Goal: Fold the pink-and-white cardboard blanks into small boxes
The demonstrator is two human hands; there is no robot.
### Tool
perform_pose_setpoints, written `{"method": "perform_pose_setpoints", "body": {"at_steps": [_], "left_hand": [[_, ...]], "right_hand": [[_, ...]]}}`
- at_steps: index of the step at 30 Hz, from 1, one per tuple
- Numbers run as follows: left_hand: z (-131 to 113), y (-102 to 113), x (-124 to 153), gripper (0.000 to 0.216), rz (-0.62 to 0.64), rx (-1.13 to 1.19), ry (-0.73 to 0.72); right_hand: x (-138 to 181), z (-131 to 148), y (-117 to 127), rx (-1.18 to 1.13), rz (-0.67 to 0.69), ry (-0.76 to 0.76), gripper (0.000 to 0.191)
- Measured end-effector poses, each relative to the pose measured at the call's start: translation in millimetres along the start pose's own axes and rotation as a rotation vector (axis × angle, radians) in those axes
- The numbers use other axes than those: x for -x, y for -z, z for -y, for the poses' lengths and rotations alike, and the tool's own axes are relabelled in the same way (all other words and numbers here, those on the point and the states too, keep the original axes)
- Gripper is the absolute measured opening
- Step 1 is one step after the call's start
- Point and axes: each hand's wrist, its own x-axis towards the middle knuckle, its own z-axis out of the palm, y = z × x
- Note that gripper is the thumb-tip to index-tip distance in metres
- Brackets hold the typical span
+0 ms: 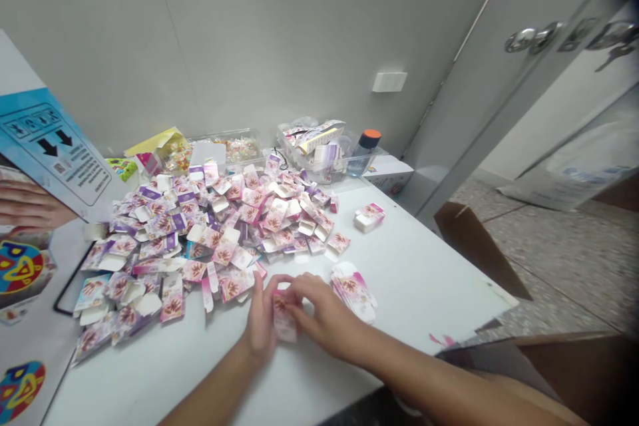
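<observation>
A small pink and white printed carton (285, 321) is between my two hands, just above the white table. My left hand (262, 313) grips its left side and far edge. The fingers of my right hand (319, 313) close on its top and right side, hiding part of it. Beyond my hands spreads a large heap of small pink, purple and white cartons (224, 239), many with flaps standing up. Right of my right hand lies a stack of flat, unfolded cartons (354, 293). Another small stack of cartons (369, 217) lies farther back.
At the back stand a clear tray of papers (312, 146), a bottle with an orange cap (364, 153) and a tray of colourful beads (242, 150). A large printed box (60, 153) borders the left. The table's edge (464, 271) runs along the right, above open cardboard (479, 253).
</observation>
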Motion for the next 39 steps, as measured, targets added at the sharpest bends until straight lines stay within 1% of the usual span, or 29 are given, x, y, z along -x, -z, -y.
{"method": "perform_pose_setpoints", "body": {"at_steps": [2,4,5,7,8,9,10,11,13,14,15,16,18,19,21,24,28,31,33,35,36,39], "left_hand": [[3,-1,1,0.059,0.002,-0.014,-0.006],[6,-1,0,0.061,0.024,-0.052,-0.040],[8,0,-1,0.062,0.031,-0.077,-0.066],[12,3,-4,0.061,0.026,-0.132,-0.081],[13,5,-5,0.059,0.012,-0.158,-0.069],[15,6,-7,0.057,-0.008,-0.179,-0.051],[16,8,-8,0.056,-0.026,-0.198,-0.032],[17,10,-9,0.054,-0.038,-0.216,-0.021],[18,13,-11,0.054,-0.048,-0.242,-0.023],[19,14,-12,0.054,-0.050,-0.251,-0.028],[20,15,-13,0.055,-0.050,-0.259,-0.030],[21,16,-13,0.057,-0.051,-0.265,-0.030],[24,18,-14,0.061,-0.060,-0.273,-0.032],[25,18,-15,0.064,-0.066,-0.277,-0.030],[26,19,-17,0.068,-0.079,-0.282,-0.019],[27,18,-19,0.072,-0.100,-0.286,-0.002],[26,17,-18,0.074,-0.112,-0.290,0.000],[26,17,-18,0.075,-0.120,-0.288,-0.007],[27,17,-18,0.075,-0.120,-0.277,-0.011],[27,17,-18,0.073,-0.085,-0.256,0.000],[26,17,-17,0.071,-0.047,-0.230,0.014],[24,15,-13,0.063,0.130,-0.084,0.025]], "right_hand": [[-3,-4,6,-0.148,-0.050,-0.133,0.015],[-9,-4,15,-0.306,-0.116,-0.219,0.019],[-13,-3,21,-0.391,-0.141,-0.231,0.022],[-20,3,34,-0.576,-0.155,-0.237,0.035],[-23,7,43,-0.635,-0.144,-0.244,0.040],[-25,11,53,-0.636,-0.127,-0.244,0.042],[-25,13,63,-0.556,-0.110,-0.238,0.041],[-25,14,75,-0.390,-0.092,-0.227,0.040],[-19,7,96,0.082,-0.032,-0.185,0.038],[-14,0,105,0.307,0.033,-0.196,0.040],[-8,-11,112,0.479,0.114,-0.239,0.044],[-2,-24,115,0.601,0.205,-0.297,0.050],[8,-50,115,0.752,0.348,-0.381,0.083],[13,-62,111,0.800,0.385,-0.369,0.092],[18,-78,100,0.864,0.448,-0.330,0.094],[21,-84,85,0.933,0.489,-0.327,0.088],[19,-82,79,0.958,0.513,-0.320,0.086],[15,-79,83,0.962,0.528,-0.342,0.086],[12,-73,86,0.957,0.507,-0.330,0.084],[9,-61,87,0.909,0.462,-0.265,0.081],[9,-54,85,0.864,0.438,-0.208,0.080],[9,-28,70,0.703,0.403,0.021,0.082]]}}
